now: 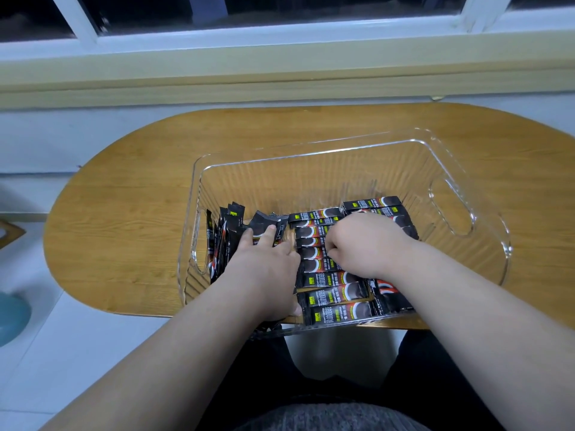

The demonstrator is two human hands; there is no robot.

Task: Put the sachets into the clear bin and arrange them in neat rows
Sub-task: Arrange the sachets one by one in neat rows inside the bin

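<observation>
Oval wood-grain worktop (124, 188) is sitting under a white-framed window (280, 14), dark outside, with a pale sill running across behind it. A clear bin (485, 219) with ribbed walls and cut-out handles is standing on the worktop, its near edge level with the worktop's front edge.

Black sachets (336, 309) are all lying inside the bin, filling its left and near parts; the far right area is showing bare bottom.
- Centre: a flat row (314, 262) is running from the near wall toward the far wall, the packs crosswise and overlapping.
- Right: a second flat group (373, 203) is lying beside it, partly covered by the forearm.
- Left wall: upright sachets (217, 241) are standing on edge, packed close.

The left hand (264, 269) is reaching into the bin with fingers straight and slightly spread, pressing on a leaning bundle (264, 223) between the upright packs and the flat row. The right hand (364, 244) is resting on the flat row, knuckles up, with its fingers curled under and pinching at a sachet there. Both forearms are crossing the near rim.
</observation>
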